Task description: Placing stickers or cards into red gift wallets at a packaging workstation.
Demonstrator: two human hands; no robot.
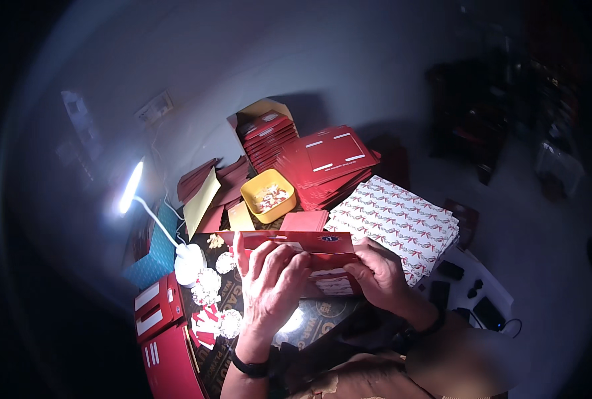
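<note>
Both hands meet above the worktop's [309, 319] near edge, gripping a flat red card sleeve [309, 243] whose long axis runs left to right. Left hand [272, 282] fingers fold over its left end; right hand [379, 276] pinches its right.

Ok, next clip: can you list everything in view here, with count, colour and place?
red card sleeve: one, red, held in both hands at centre
yellow tray: one, yellow, small pieces inside, behind the hands
flat red card stacks: several piles, red with white marks, far centre
patterned sheets: one stack, white with red bows, right of centre
desk lamp: one, white, lit, on the left
round white rosettes: several, white and red, beside the lamp base
red boxes: two, red, lower left
dark gadgets: a few, black, lower right
left hand: gripping the sleeve
right hand: gripping the sleeve
</note>
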